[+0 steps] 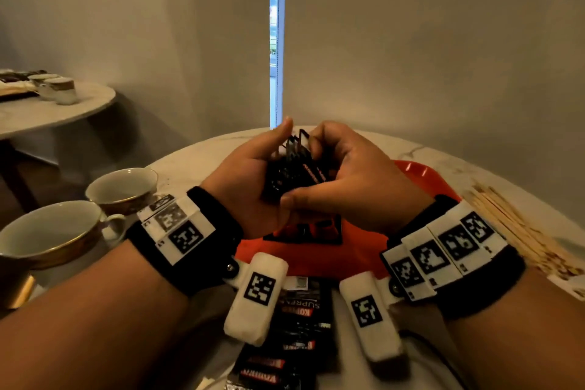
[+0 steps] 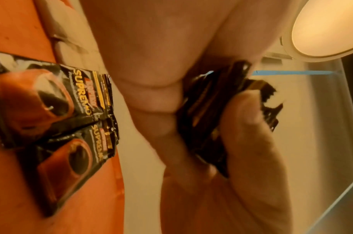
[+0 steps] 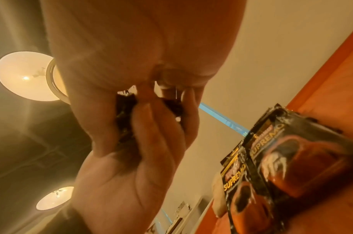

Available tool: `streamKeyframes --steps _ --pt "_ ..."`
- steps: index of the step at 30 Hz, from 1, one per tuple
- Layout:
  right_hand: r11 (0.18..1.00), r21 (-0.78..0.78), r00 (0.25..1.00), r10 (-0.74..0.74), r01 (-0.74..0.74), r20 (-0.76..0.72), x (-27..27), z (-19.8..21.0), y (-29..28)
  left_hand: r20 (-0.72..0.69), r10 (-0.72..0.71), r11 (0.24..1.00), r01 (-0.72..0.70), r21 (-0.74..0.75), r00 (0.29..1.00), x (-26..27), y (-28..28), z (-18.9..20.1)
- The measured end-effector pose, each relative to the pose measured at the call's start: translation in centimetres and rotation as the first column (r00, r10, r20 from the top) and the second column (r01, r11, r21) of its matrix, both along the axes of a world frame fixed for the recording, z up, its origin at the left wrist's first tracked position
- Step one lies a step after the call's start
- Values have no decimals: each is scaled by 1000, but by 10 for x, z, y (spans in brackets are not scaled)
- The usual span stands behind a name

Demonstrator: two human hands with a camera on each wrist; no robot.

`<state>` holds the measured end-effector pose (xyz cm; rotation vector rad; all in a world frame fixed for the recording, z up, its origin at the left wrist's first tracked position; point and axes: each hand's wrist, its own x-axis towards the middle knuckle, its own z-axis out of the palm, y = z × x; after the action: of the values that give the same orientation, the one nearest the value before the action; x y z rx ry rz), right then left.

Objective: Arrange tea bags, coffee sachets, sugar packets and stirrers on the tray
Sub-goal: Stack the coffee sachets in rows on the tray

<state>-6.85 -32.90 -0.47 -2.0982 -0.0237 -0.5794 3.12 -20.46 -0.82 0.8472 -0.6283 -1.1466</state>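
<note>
Sachets [image 1: 296, 168] are being held as a bundle above the tray [image 1: 421, 174]; left hand [image 1: 243, 177] is cupping it, right hand [image 1: 351, 180] fingers are pinching its top, probably peeling one off to join two lying there [image 2: 57, 110].

Below the fingers [image 1: 311, 144], the orange tray [image 1: 364, 247] carries two coffee sachets [image 1: 305, 231] side by side; its bed to their right lies bare. Left of the fingers, two teacups [image 1: 123, 187] stand on the tabletop [image 1: 196, 161]. Right of them a bundle of wooden stirrers [image 1: 512, 225] lines the tray's edge. Nearer the body, more loose sachets [image 1: 291, 336] crowd the tabletop between the wrists.
</note>
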Motion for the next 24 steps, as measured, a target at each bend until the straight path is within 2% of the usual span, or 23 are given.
streamKeyframes --steps 2,5,10,15,17,19,20,24 --pt "1000 2 999 4 -4 34 0 -3 3 -15 26 1000 -26 0 1000 -2 1 0" --pt "999 26 999 41 -41 8 -3 -6 2 -5 88 996 -88 -15 996 -9 -1 -2" --pt "1000 4 999 12 -12 53 -3 -8 2 -29 35 999 -34 34 999 -12 0 0" --pt "998 -64 997 24 -20 68 -5 -6 5 1 89 995 -88 -43 996 -9 0 -1" --pt "993 110 985 15 -34 170 -2 -5 3 10 110 993 -109 -41 994 -4 0 0" --pt "935 349 983 -1 -64 182 -2 -3 -3 -14 125 991 -126 -50 992 0 1 1" --pt "916 395 982 -1 -75 189 -3 -2 -5 -31 133 989 -134 -64 991 1 1 1" --pt "970 235 975 7 -61 222 -2 -8 -13 1 184 982 -184 -30 983 7 1 0"
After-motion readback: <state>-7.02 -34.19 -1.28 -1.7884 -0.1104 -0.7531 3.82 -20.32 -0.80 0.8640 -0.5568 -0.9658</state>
